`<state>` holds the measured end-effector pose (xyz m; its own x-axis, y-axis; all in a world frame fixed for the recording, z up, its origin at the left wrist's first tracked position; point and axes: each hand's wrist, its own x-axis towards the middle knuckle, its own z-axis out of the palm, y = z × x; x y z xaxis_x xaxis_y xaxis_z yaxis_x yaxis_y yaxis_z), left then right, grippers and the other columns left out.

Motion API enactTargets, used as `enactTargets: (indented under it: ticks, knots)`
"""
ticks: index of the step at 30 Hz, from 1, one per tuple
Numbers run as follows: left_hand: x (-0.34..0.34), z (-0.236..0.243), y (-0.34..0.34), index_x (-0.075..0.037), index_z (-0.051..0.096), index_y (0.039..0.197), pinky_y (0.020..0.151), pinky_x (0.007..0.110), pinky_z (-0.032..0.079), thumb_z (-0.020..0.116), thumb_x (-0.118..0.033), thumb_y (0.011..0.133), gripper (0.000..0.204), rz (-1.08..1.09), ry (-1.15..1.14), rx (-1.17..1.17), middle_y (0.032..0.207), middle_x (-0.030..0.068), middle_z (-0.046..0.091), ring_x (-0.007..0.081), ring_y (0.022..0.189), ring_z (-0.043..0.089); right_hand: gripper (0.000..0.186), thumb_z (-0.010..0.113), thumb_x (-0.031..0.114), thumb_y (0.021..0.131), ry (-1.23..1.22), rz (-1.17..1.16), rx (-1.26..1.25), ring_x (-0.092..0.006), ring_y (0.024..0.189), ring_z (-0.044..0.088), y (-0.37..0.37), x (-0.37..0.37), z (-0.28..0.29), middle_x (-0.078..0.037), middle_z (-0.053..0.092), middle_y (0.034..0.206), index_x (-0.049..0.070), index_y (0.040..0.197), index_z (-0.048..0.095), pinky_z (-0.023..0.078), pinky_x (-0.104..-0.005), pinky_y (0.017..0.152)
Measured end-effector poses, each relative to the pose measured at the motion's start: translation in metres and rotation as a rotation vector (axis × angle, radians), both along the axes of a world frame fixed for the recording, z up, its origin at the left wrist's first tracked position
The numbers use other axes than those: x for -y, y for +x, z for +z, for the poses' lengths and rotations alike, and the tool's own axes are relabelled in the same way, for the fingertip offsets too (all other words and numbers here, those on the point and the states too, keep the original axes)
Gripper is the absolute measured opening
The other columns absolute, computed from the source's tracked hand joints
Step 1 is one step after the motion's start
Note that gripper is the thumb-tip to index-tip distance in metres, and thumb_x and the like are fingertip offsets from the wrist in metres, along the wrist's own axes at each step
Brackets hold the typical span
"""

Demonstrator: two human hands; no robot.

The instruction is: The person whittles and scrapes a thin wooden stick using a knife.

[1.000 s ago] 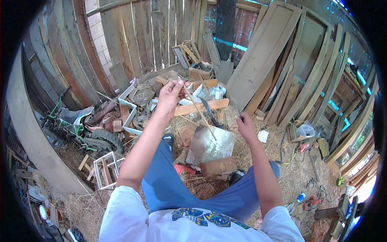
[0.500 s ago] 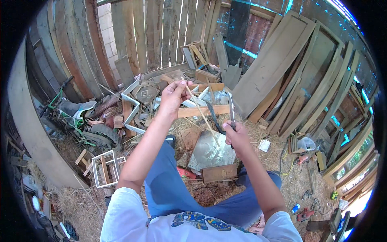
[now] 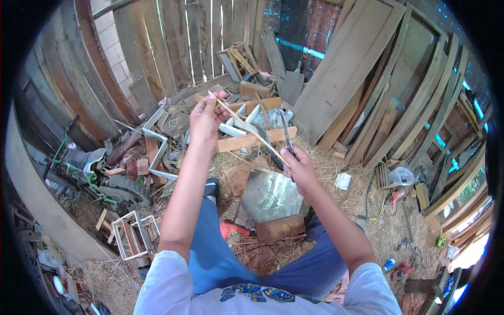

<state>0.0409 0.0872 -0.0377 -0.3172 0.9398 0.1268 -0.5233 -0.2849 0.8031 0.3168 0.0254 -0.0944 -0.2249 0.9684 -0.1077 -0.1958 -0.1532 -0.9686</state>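
My left hand (image 3: 203,123) pinches the upper end of a thin, pale wooden stick (image 3: 245,125), held aslant in front of me. Its lower end reaches my right hand (image 3: 302,170); whether those fingers grip the stick too, I cannot tell. In the right hand is a bladed tool (image 3: 286,132) with a narrow, shiny blade pointing up and a dark arm slanting off to the left, partly behind the stick. Its exact kind is unclear. Below the hands, a worn grey board (image 3: 270,197) lies between my legs, with a brown wood block (image 3: 281,228) at its near edge.
Straw litters the ground. Ahead lies a wooden frame (image 3: 257,142) with scraps around it. Old doors and planks (image 3: 349,73) lean at the right. A white zigzag strip (image 3: 157,142), a small white rack (image 3: 134,236) and a wheel (image 3: 123,189) are at the left. A red object (image 3: 233,229) touches the board.
My left hand has moved left and slightly up. The stick's lower end has risen from over the board to my right hand. The blade has tilted left, and the view has shifted a little.
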Motion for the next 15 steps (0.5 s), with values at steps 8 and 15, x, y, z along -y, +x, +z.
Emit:
enactTargets:
  ticks: [8,15]
  knots:
    - [-0.039,-0.040,0.010,-0.008,0.065,0.116,0.081,0.033,0.055,0.061,-0.025,0.105,0.021,-0.010,-0.037,0.062,0.120,0.0058,0.072,0.0160,0.091,0.068,0.018,0.065,0.025,0.102,-0.100,0.065,-0.155,-0.0042,0.057,0.043,0.007,-0.025,-0.019,0.000,0.056,0.079,0.007,0.102,0.061,0.035,-0.0220,0.050]
    - [-0.055,-0.093,0.023,-0.004,0.055,0.132,0.086,0.037,0.053,0.057,-0.040,0.106,0.045,-0.085,-0.162,0.055,0.126,0.0087,0.064,0.0208,0.104,0.064,0.016,0.070,0.020,0.099,-0.085,-0.024,-0.091,-0.0038,0.059,0.044,0.008,-0.040,-0.031,0.001,0.057,0.079,0.008,0.101,0.059,0.035,-0.0209,0.051]
